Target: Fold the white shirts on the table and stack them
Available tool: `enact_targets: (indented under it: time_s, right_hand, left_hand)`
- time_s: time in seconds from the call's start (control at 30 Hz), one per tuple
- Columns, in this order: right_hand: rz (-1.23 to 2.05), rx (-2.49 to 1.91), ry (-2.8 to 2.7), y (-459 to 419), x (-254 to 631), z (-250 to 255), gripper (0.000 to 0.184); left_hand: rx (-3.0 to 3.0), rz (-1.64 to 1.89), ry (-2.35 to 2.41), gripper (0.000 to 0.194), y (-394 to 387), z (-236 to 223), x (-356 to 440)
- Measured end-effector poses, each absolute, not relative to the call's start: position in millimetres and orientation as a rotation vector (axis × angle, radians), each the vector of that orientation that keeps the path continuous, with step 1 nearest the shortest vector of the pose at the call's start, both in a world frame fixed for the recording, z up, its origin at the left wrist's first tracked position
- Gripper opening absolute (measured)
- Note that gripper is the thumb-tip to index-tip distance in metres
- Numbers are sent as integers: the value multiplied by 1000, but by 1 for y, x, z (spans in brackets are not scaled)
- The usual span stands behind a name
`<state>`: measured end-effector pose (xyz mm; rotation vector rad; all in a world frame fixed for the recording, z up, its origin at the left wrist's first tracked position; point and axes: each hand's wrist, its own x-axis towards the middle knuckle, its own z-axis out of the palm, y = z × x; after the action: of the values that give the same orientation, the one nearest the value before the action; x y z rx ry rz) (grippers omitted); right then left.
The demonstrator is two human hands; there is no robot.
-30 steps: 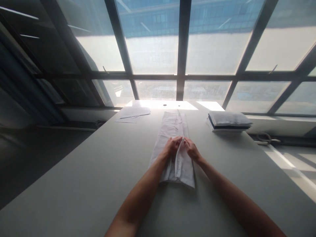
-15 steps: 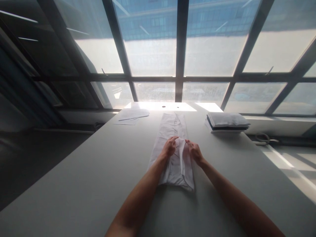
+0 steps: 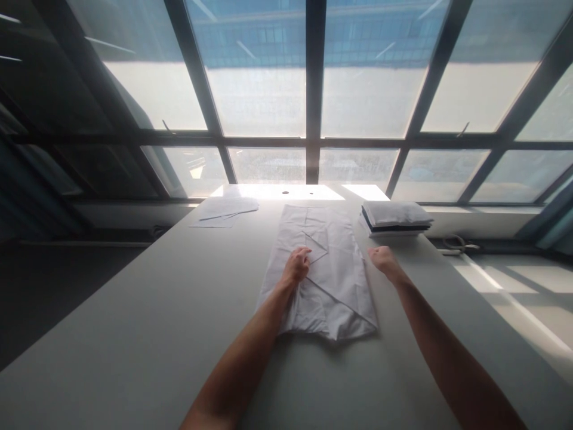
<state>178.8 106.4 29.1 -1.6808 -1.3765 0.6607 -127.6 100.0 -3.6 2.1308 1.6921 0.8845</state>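
Observation:
A folded white shirt (image 3: 335, 275) lies flat on the white table, with diagonal fold lines across its middle and a creased near edge. My left hand (image 3: 297, 265) rests on the left half of the shirt, its fingers curled together at the cloth near a fold. What the fingertips pinch is partly hidden by the hand. Just beyond the shirt's right edge is my right hand (image 3: 383, 261), closed in a fist, with a narrow gap to the cloth and nothing visible in it.
A stack of folded cloth (image 3: 396, 216), mostly white with a dark layer, sits at the table's back right. Thin white sheets (image 3: 228, 209) lie at the back left. Windows rise behind the table (image 3: 179, 310). A coiled cable (image 3: 454, 243) is beyond the right edge.
The shirt's right part has been opened out, so the shirt lies wider. My right hand has moved right, off the cloth; my left hand stays on it. The view has turned slightly right.

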Motion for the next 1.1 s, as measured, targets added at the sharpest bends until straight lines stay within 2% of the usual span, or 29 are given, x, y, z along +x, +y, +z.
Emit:
enact_targets:
  time_s: [0.1,0.27,0.4,0.5,0.63,0.8,1.1]
  right_hand:
    - [574,-1695,-1517,102,159,20,28]
    - [319,-1602,-1925,92,105,-10,52]
    - [249,-1671,-2146,87,90,-31,57]
    - [242,-1681,-2152,87,93,-36,58]
    - [223,-1659,-2135,88,95,-37,58]
    - [200,-1645,-2126,87,93,-37,56]
    - [200,-1758,-2211,82,90,-25,59]
  left_hand:
    - [2167,813,1724,44,99,-5,-127]
    - [2225,628,1847,53,93,-7,-125]
    - [2260,484,1915,55,88,-5,-123]
    - [2211,537,2003,51,87,-1,-122]
    - [2074,625,2149,35,84,4,-123]
    - [1981,679,2108,24,83,6,-126]
    - [1691,898,2009,41,109,38,-195]
